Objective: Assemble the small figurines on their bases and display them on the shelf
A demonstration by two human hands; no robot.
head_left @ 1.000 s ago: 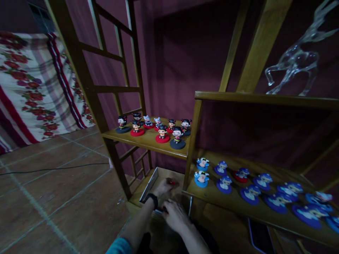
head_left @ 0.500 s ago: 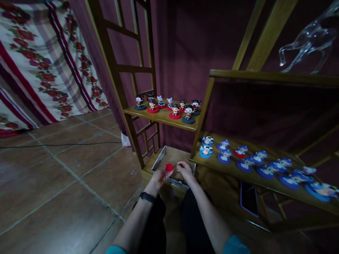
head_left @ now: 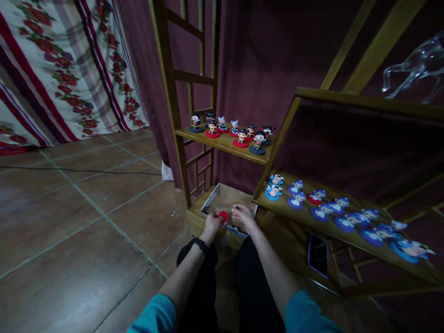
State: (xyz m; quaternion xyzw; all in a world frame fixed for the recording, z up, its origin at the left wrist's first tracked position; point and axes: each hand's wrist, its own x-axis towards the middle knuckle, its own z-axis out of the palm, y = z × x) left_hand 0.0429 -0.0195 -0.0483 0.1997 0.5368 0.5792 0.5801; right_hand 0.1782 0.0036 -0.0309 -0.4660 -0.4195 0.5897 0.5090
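My left hand (head_left: 213, 223) pinches a round red base (head_left: 224, 216) between thumb and fingers. Close to its right, my right hand (head_left: 242, 214) is closed on a small figurine (head_left: 232, 210), mostly covered by the fingers. Both hands are over an open cardboard box (head_left: 211, 200), which stands on the lowest wooden ledge. Several black-haired figurines (head_left: 242, 137) on red and dark bases stand on the shelf above. To the right, a lower shelf carries several purple and blue figurines (head_left: 297, 200) on round bases.
A phone (head_left: 317, 254) lies below the right-hand shelf (head_left: 277, 210). Upper right stands a clear glass horse (head_left: 412, 69). A wooden lattice post (head_left: 169, 92) rises left of the box. A black cable (head_left: 79, 170) crosses the tiled floor, by a floral curtain (head_left: 69, 69).
The view has swung so the shelves sit a little differently. My left hand has turned the red base, and its fingers now pinch it from the left edge.
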